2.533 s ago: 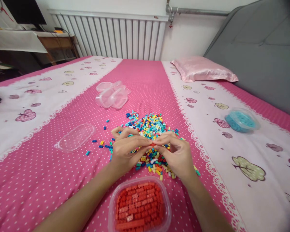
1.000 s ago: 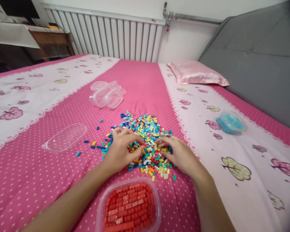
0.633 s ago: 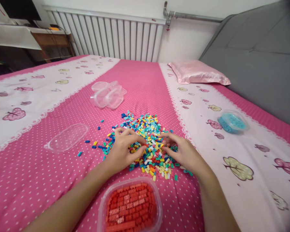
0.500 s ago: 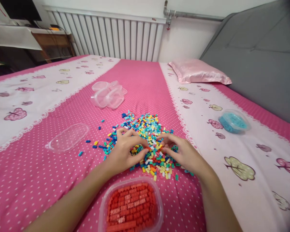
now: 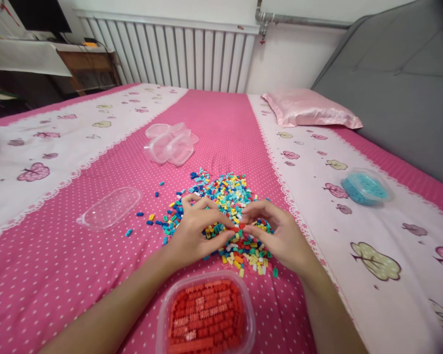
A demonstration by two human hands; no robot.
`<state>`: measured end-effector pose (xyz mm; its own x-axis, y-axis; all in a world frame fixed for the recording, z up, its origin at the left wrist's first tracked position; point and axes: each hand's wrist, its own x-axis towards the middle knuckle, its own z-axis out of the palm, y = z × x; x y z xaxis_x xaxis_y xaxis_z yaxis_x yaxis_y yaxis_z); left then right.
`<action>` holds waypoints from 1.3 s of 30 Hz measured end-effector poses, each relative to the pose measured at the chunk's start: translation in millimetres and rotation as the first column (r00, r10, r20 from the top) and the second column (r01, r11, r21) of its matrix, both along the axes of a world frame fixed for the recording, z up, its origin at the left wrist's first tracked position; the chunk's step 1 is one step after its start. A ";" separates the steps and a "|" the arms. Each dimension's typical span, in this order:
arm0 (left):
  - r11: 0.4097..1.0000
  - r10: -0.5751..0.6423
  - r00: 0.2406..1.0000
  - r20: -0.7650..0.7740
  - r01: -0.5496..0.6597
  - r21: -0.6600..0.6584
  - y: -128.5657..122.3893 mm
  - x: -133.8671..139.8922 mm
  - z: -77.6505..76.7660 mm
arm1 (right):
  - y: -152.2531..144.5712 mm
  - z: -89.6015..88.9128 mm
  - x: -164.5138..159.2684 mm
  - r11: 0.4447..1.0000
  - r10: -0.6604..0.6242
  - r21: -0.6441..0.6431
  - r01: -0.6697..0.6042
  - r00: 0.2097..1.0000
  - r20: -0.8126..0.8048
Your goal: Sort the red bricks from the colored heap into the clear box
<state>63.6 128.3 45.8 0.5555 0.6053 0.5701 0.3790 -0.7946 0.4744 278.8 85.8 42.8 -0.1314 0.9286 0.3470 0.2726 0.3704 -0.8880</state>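
Note:
Over a loose heap of small coloured toy bricks (image 5: 227, 189), my two hands meet at the fingertips. My left hand (image 5: 199, 231) is closed in a pinch on a small red brick (image 5: 237, 228). From the other side, my right hand (image 5: 282, 238) pinches red brick too; whether it is one piece or two joined ones I cannot tell. Just in front of the heap stands a clear plastic tub (image 5: 253, 314) with rows of red bricks, some lighter red, packed inside. Parts of the heap are hidden under both palms.
A clear lid (image 5: 110, 209) lies left of the heap, near a few stray bricks. Farther back are several stacked clear containers or lids (image 5: 172, 145). A tub of light-blue bricks (image 5: 367, 187) sits at the right. A pink pillow (image 5: 310, 108) rests by the grey headboard (image 5: 395, 93).
My hands have come together, the right fingertips closing on red brick at the left fingertips. The whole view has shifted slightly.

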 end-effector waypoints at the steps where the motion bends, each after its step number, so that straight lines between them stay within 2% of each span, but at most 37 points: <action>1: 1.000 0.001 1.000 0.015 -0.001 0.001 0.1 -0.2 0.0 | -0.2 0.1 -1.8 1.000 -0.004 0.018 0.004 1.000 -0.021; 9: 0.999 0.028 0.997 0.079 -0.031 0.042 0.5 -0.1 0.2 | -1.0 2.3 -7.5 0.998 -0.026 0.050 0.029 0.998 -0.050; 21: 0.999 0.054 0.992 0.114 -0.054 -0.003 -1.3 -0.5 -4.0 | -2.4 -1.0 -15.7 0.997 -0.076 -0.023 0.073 0.979 -0.190; 29: 0.999 0.042 0.976 0.214 -0.036 -0.029 -3.5 2.2 -8.2 | -4.7 1.1 -20.1 0.993 -0.104 0.027 0.111 0.976 -0.194; 36: 0.987 0.039 0.974 0.222 -0.003 -0.160 -4.1 2.0 -9.3 | -6.7 -1.0 -21.7 0.985 -0.136 0.084 0.148 0.981 -0.142; 39: 0.988 0.036 0.973 0.230 0.001 -0.156 -4.8 1.9 -7.6 | -6.8 -0.8 -21.9 0.981 -0.142 0.113 0.158 0.981 -0.133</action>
<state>65.5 123.5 38.2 0.4079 0.7046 0.5806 0.2578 -0.6989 0.6671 256.9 78.9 42.0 0.0573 0.8839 0.4641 0.2238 0.4417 -0.8688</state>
